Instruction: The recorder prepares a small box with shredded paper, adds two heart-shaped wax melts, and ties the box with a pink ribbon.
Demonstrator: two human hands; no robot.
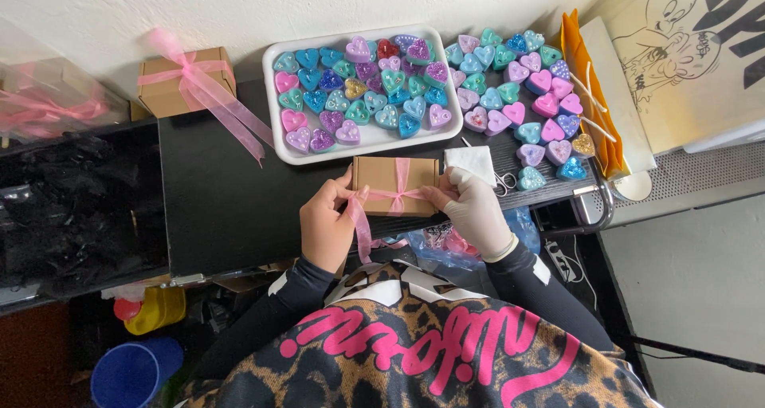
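Note:
A small brown cardboard box (384, 175) lies on the black table (223, 185) in front of me, crossed by a pink ribbon (396, 194). My bare left hand (325, 221) pinches one ribbon end at the box's left side, and the tail hangs down past my wrist. My right hand (475, 209), in a white glove, grips the other ribbon end at the box's right side. The ribbon crosses near the box's front edge.
A white tray (275, 129) of glittery heart-shaped pieces sits behind the box, with more loose hearts (530, 97) to its right. A ribbon-tied brown box (179, 77) stands at back left. Scissors (504, 183), a white cloth (472, 161), an orange bag (590, 89) and a blue cup (131, 372) are nearby.

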